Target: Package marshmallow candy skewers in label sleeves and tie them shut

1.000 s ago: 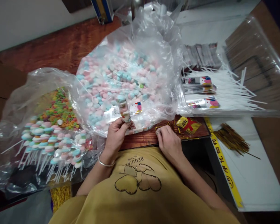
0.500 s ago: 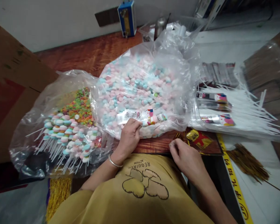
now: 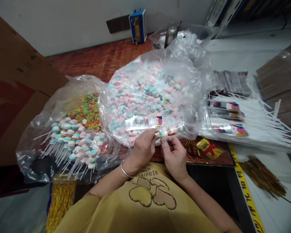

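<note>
My left hand (image 3: 144, 146) is closed on the gathered lower end of a marshmallow candy stick (image 3: 172, 129) in a clear printed wrapper. The candy end points to the right. Beside it my right hand (image 3: 175, 156) pinches a gold twist tie (image 3: 159, 133) at the neck of the wrapper. The fingertips of both hands nearly touch. Just beyond them a flat printed wrapper (image 3: 145, 121) lies on a large clear bag of pink, white and blue marshmallows (image 3: 133, 94). A packet of gold twist ties (image 3: 210, 148) lies to the right of my right hand.
On the left, a clear bag holds marshmallow sticks (image 3: 71, 136) and ring-shaped candies (image 3: 89, 111). On the right stands a plastic tray (image 3: 206, 123) with white sticks (image 3: 262, 119) and printed wrappers. Loose gold ties (image 3: 264, 176) lie near the yellow edge tape (image 3: 244, 191).
My right hand has moved left and up from the table edge to the wrapper's neck, bringing a gold twist tie. The wrapped candy stick has shifted right and slightly down with my left hand.
</note>
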`<state>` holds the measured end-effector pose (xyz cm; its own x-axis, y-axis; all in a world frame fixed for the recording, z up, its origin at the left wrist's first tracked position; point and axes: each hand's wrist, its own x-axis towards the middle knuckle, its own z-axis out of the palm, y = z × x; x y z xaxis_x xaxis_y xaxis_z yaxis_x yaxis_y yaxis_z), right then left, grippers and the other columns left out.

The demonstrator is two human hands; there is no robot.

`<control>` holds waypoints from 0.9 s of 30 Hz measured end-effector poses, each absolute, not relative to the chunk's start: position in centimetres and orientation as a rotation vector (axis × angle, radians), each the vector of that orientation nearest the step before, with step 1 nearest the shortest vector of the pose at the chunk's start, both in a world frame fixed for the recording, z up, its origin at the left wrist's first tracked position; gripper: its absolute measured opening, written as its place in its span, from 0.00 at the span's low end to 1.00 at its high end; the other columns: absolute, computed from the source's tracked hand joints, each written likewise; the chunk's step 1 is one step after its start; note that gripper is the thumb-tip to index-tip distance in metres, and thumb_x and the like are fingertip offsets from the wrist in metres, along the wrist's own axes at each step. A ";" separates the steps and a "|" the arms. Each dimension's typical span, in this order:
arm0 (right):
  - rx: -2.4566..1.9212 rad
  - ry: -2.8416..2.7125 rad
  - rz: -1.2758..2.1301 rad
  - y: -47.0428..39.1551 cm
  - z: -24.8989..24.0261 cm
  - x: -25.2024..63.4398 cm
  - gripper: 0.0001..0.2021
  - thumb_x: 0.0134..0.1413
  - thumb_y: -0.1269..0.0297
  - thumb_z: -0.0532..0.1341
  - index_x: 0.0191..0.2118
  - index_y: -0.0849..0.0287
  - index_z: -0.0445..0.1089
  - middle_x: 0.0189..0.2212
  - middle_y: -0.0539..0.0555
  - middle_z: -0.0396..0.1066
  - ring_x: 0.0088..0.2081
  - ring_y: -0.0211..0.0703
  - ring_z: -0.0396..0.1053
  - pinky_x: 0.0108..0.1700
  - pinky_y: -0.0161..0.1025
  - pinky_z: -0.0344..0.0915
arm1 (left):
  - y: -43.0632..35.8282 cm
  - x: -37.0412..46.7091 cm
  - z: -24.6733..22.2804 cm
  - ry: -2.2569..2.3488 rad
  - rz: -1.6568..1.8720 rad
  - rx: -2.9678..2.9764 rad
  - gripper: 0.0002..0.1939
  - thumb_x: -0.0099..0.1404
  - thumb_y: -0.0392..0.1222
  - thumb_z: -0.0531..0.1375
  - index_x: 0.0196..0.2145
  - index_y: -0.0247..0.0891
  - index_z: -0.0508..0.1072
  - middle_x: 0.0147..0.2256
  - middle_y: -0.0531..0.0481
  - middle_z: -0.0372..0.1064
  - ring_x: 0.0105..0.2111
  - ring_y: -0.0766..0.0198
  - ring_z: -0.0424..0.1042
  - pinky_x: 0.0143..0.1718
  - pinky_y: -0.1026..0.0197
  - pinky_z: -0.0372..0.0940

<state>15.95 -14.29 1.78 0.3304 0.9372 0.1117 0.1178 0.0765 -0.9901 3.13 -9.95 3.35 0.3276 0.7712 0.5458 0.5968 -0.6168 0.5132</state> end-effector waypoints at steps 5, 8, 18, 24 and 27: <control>-1.405 -1.079 0.796 -14.4 2.0 16.1 0.09 0.63 0.59 0.61 0.33 0.57 0.68 0.25 0.48 0.68 0.23 0.35 0.61 0.25 0.32 0.62 | -10.0 2.9 3.5 1.238 1.080 2.338 0.13 0.74 0.34 0.53 0.49 0.40 0.75 0.34 0.47 0.73 0.34 0.62 0.71 0.35 0.61 0.65; -1.427 -1.109 0.752 -14.3 1.8 16.1 0.08 0.63 0.59 0.60 0.34 0.56 0.68 0.26 0.48 0.69 0.24 0.35 0.63 0.26 0.33 0.64 | -9.9 3.1 3.8 1.229 1.110 2.126 0.10 0.72 0.34 0.57 0.43 0.40 0.78 0.34 0.47 0.74 0.35 0.62 0.72 0.37 0.61 0.66; -1.481 -1.251 0.528 -12.7 1.4 16.0 0.06 0.65 0.58 0.59 0.39 0.54 0.67 0.31 0.52 0.76 0.29 0.43 0.73 0.33 0.39 0.70 | -9.1 5.3 4.5 0.910 0.984 0.540 0.23 0.46 0.49 0.77 0.30 0.34 0.72 0.20 0.58 0.61 0.19 0.76 0.56 0.21 0.70 0.51; -1.506 -1.446 0.444 -12.5 1.5 16.6 0.07 0.69 0.62 0.55 0.40 0.55 0.68 0.32 0.53 0.74 0.32 0.43 0.72 0.36 0.39 0.67 | -9.1 5.4 4.2 0.875 0.970 0.540 0.21 0.49 0.48 0.76 0.30 0.34 0.71 0.23 0.57 0.61 0.20 0.76 0.56 0.21 0.70 0.51; -1.574 -1.602 0.287 -12.5 1.6 17.1 0.13 0.71 0.63 0.52 0.32 0.54 0.63 0.28 0.53 0.71 0.30 0.44 0.68 0.33 0.38 0.61 | -9.2 4.8 3.5 0.979 1.006 0.865 0.12 0.61 0.47 0.68 0.36 0.36 0.74 0.23 0.57 0.63 0.21 0.72 0.60 0.23 0.68 0.57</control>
